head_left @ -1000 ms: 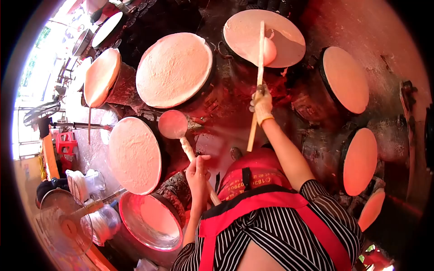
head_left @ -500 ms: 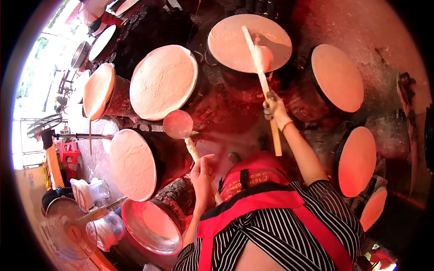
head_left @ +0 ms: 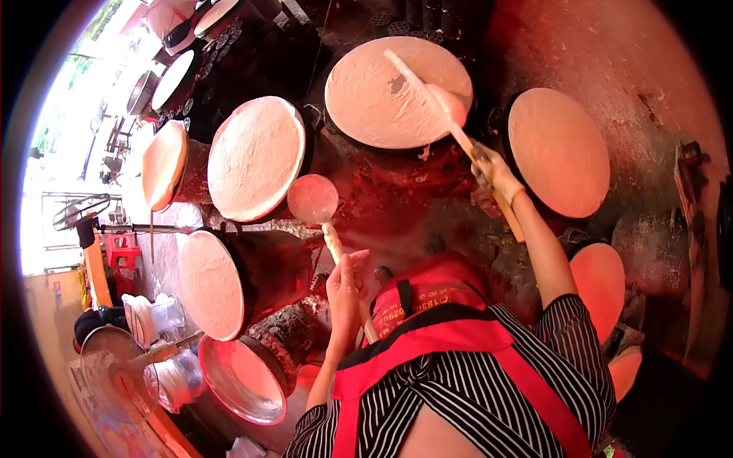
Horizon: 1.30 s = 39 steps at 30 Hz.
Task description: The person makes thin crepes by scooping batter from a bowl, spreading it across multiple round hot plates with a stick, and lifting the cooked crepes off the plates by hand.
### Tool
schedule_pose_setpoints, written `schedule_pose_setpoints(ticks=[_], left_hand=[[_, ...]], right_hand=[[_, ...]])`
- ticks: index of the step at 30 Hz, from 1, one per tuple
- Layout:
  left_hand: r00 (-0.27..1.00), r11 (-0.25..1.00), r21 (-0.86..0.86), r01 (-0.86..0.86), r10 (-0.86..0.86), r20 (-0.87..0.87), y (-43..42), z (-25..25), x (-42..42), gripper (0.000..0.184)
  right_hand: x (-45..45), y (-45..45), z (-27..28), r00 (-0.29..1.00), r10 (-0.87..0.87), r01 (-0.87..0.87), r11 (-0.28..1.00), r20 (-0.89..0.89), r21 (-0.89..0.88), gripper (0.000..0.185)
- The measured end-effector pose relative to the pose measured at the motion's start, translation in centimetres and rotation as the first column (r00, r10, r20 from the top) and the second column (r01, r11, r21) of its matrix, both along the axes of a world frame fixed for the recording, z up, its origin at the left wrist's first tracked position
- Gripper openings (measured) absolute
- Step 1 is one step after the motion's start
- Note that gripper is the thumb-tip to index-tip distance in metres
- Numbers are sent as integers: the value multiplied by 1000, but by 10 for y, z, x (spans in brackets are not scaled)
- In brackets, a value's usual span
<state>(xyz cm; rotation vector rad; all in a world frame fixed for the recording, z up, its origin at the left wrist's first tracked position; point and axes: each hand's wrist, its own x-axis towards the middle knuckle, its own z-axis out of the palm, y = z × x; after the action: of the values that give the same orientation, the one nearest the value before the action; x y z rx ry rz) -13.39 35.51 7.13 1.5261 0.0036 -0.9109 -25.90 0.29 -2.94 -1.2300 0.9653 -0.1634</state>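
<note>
My right hand (head_left: 498, 174) is closed around the handle of a long flat wooden spreader (head_left: 408, 75). The blade lies slantwise over a round griddle (head_left: 347, 114) coated with pale batter, and a small darker patch shows beside it. A smooth mound of batter (head_left: 449, 103) sits against the blade's right side. My left hand (head_left: 345, 286) grips a long-handled ladle (head_left: 313, 198), its index finger partly stretched out. The ladle's round bowl is raised, between the far griddle and a batter-covered griddle (head_left: 256, 156) on the left. Its contents cannot be made out.
Other pale-coated griddles stand around me, such as one at the right (head_left: 559, 153) and one at the left (head_left: 212, 286). A wide metal pan (head_left: 244, 378) holds pale batter at the lower left. Beside it are a fan (head_left: 118, 374) and red stools (head_left: 122, 252).
My right hand has moved right, and the spreader now slants more across the far griddle. The left hand keeps hold of the ladle. The whole view has shifted slightly.
</note>
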Motion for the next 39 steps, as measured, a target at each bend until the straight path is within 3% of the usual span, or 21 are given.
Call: schedule_pose_setpoints(ticks=[1, 3, 4, 5, 6, 7, 9, 11, 12, 15, 17, 19, 20, 21, 23, 26, 29, 31, 35, 37, 39], left_hand=[[1000, 1000, -4, -11, 12, 20, -8, 2, -4, 41], [998, 999, -10, -36, 36, 56, -25, 10, -13, 40], [993, 993, -27, -111, 112, 47, -32, 14, -18, 39], [982, 982, -45, -182, 184, 39, -39, 18, -20, 38], [967, 966, -64, -250, 252, 31, -44, 20, -20, 38], [976, 974, -67, -218, 218, -11, -41, 17, -17, 37], [985, 986, -79, -150, 142, -96, -30, 8, -2, 35], [993, 992, -77, -96, 91, -74, -30, 14, 10, 28], [992, 989, -97, -112, 105, -74, -28, 9, 16, 27], [976, 985, -129, -111, 84, -202, -30, 17, 27, 19], [961, 992, -121, -42, 6, -278, -27, 20, 35, 17], [951, 990, -132, -50, 7, -310, -29, 18, 36, 15], [945, 989, -140, -55, 7, -326, -28, 14, 38, 15], [940, 987, -147, -58, 5, -341, -26, 10, 41, 16], [939, 986, -163, -45, -14, -345, -24, 4, 46, 18], [928, 988, -157, -15, -45, -371, -21, -5, 53, 18], [908, 980, -198, -17, -68, -414, -28, -9, 55, 17], [937, 985, -171, 11, -70, -341, -35, -9, 54, 15], [961, 990, -98, 98, -120, -251, -54, -24, 68, 14], [978, 990, -41, 138, -143, -153, -74, -37, 83, 15], [967, 966, -126, 226, -238, -92, -98, -65, 113, 17]], right_hand=[[12, -12, 1, 997, 4, -2, 1000, 71, -31, 41], [51, -17, -12, 994, -83, 102, 937, 71, -335, 36], [71, -20, -42, 993, -47, 106, 738, 106, -667, 34], [92, -18, -65, 991, -3, 120, 426, 131, -897, 32], [91, 14, 20, 988, 92, -148, 757, -121, -636, 31], [90, 27, 43, 980, 140, -193, 824, -140, -533, 32], [80, 23, -5, 962, 258, -130, 714, 87, -688, 33], [54, 38, 3, 977, -31, 155, 786, 212, -599, 34], [58, 46, -12, 854, -191, 479, 652, 485, -588, 35], [82, 78, -34, 880, -323, 474, 587, 347, -656, 32], [101, 71, -24, 905, -289, 389, 860, 312, -331, 33], [111, 69, 17, 941, -266, 254, 964, 209, 81, 34], [102, 59, 6, 934, -229, 220, 973, 275, 63, 35], [93, 57, 6, 926, -293, 310, 950, 238, -36, 35], [77, 54, -28, 814, -463, 546, 816, 351, -190, 37], [84, 80, -28, 848, -472, 498, 865, 240, -61, 42], [94, 45, -9, 940, -295, 304, 952, 169, -28, 44], [100, 14, -16, 895, -432, 443, 892, 113, -92, 41], [82, 19, 14, 979, -204, 202, 975, -17, -90, 39], [54, 32, 2, 991, -85, 99, 986, 104, -138, 41], [24, 51, 14, 986, -102, 105, 994, 135, -15, 41]])
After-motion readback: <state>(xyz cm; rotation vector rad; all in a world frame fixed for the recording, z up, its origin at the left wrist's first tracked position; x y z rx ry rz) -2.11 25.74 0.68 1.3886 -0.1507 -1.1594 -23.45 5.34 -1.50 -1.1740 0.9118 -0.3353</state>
